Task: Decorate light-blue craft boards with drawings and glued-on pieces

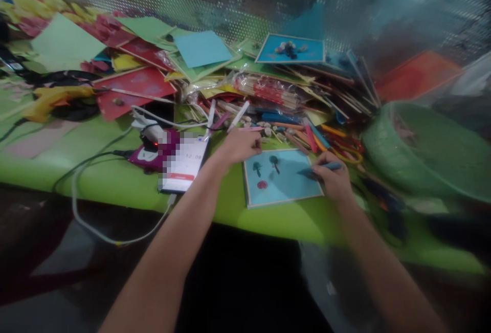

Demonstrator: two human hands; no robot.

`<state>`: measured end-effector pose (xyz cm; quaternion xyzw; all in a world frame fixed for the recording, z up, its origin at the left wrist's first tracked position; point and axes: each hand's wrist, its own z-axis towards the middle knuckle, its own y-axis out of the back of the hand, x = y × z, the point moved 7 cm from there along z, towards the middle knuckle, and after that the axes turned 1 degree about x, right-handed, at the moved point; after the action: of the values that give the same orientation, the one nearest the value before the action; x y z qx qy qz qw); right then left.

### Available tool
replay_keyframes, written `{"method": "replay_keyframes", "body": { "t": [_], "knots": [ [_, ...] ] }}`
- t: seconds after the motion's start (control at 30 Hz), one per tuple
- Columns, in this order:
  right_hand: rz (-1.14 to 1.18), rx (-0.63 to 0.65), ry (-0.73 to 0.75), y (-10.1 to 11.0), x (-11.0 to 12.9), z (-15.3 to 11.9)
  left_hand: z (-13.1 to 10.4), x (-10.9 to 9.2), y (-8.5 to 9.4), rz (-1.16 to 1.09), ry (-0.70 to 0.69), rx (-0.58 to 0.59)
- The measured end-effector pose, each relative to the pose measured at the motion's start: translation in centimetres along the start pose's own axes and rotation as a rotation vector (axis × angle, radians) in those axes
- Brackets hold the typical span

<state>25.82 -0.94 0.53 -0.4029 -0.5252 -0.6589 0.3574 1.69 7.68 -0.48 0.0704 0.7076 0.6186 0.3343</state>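
Observation:
A light blue card (284, 190) with a pale border lies on the green table (230, 205). On it are two dark green tree-like shapes and a reddish round spot (262, 184). My right hand (334, 177) is closed around a blue pen (333, 165), its tip over the right part of the card. Beyond the card's upper left corner, my left hand (242, 146) is curled beside the pile of pens, with a thin pink pen (251, 129) at its fingers; whether it grips that pen is too blurred to tell.
Left of my left forearm lie a phone (184, 164) with a cable and a purple power strip (140, 156). A green basket (422, 149) stands at right. Pens, scissors (351, 151), sticks and coloured cards (203, 49) pile up behind. A yellow glue gun (53, 102) rests far left.

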Motion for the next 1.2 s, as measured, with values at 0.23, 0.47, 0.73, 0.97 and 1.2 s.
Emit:
{"method": "replay_keyframes", "body": {
  "t": [0.23, 0.47, 0.73, 0.97, 1.2],
  "knots": [
    [0.004, -0.04, 0.035, 0.4, -0.29, 0.26, 0.16, 0.17, -0.18, 0.0, -0.012, -0.004],
    [0.062, -0.054, 0.087, 0.76, -0.9, 0.29, 0.06, -0.04, -0.01, -0.006, -0.009, 0.002],
    [-0.043, -0.077, 0.114, 0.42, -0.21, 0.62, 0.06, 0.12, -0.03, -0.008, -0.002, -0.012],
    [-0.086, -0.071, 0.115, 0.22, -0.08, 0.62, 0.14, 0.06, -0.06, 0.02, 0.02, 0.001],
    [-0.109, -0.072, 0.124, 0.47, -0.14, 0.39, 0.06, 0.04, 0.03, 0.013, 0.021, 0.007]
  ]
}}
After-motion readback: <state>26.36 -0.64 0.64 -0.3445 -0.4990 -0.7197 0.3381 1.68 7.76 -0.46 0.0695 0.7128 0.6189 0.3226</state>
